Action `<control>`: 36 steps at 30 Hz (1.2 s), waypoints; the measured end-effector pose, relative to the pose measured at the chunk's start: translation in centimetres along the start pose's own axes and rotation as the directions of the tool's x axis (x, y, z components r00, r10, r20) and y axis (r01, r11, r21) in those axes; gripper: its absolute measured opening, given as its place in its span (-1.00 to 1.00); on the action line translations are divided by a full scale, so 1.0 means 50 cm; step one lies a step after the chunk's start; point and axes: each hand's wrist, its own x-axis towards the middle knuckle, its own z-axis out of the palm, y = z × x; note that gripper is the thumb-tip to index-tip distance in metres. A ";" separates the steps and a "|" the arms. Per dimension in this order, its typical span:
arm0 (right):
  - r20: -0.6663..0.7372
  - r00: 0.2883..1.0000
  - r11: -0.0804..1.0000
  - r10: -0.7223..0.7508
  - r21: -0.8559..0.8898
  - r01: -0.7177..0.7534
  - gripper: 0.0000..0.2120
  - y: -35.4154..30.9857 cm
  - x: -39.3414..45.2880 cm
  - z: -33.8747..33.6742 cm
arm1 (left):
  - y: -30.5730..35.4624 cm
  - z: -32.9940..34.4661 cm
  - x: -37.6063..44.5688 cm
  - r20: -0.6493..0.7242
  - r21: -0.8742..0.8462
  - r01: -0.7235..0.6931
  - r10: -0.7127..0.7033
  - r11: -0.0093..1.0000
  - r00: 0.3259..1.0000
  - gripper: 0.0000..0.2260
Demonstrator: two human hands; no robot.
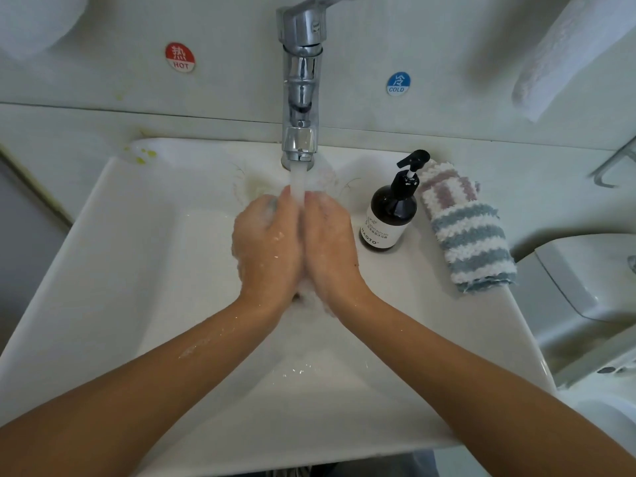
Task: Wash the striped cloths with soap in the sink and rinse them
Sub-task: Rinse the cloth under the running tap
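Note:
Both my hands are pressed together under the running stream from the chrome tap [300,80], over the white sink [144,256]. My left hand [266,241] is covered in suds and curls round a soapy cloth [272,204]; only a small blue-grey patch of it shows. My right hand [328,237] lies flat against it with straight fingers. Foam hangs below the palms. A second striped cloth [468,228], with pink, blue and white stripes, lies folded on the sink's right rim. The dark soap pump bottle [390,215] stands just left of it.
Hot [180,57] and cold [398,83] stickers are on the wall behind the tap. A white towel [564,53] hangs at the upper right. A toilet [585,290] stands to the right of the sink. Yellow stains [144,154] mark the sink's back left corner.

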 end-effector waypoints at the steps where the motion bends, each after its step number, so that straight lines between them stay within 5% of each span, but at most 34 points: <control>1: 0.000 1.000 1.000 0.025 0.018 -0.025 -0.72 -0.002 0.000 -0.002 | -0.001 0.000 0.004 0.009 -0.001 -0.006 0.006 1.000 1.000 -0.63; 7: -0.017 0.997 0.996 -0.076 0.035 0.076 -0.84 -0.022 -0.007 -0.010 | 0.012 0.003 0.008 0.033 -0.005 -0.078 0.079 0.997 0.996 -0.60; 11: 0.048 0.997 0.986 0.067 0.150 -0.073 -0.73 -0.030 -0.017 -0.021 | 0.019 -0.001 0.002 0.022 -0.051 -0.189 0.191 0.981 0.981 -0.65; 17: 0.151 0.972 0.969 0.181 0.139 -0.202 -0.75 -0.024 -0.009 -0.026 | 0.020 -0.001 0.020 -0.069 -0.101 -0.098 0.091 0.990 0.993 -0.79; 22: 0.075 0.995 0.987 0.073 0.141 -0.083 -0.92 -0.022 -0.008 -0.019 | 0.013 -0.003 0.017 -0.064 -0.078 -0.115 0.110 0.990 0.992 -0.90; 29: 0.045 0.997 0.982 -0.069 0.180 0.060 -0.55 -0.021 -0.007 -0.034 | 0.012 0.001 -0.006 0.091 -0.079 0.042 -0.034 0.996 0.995 -0.98; 36: 0.155 0.988 0.955 0.025 0.290 -0.069 -0.78 -0.023 -0.020 -0.029 | 0.011 0.003 -0.009 -0.006 -0.095 0.134 -0.135 0.986 0.991 -0.83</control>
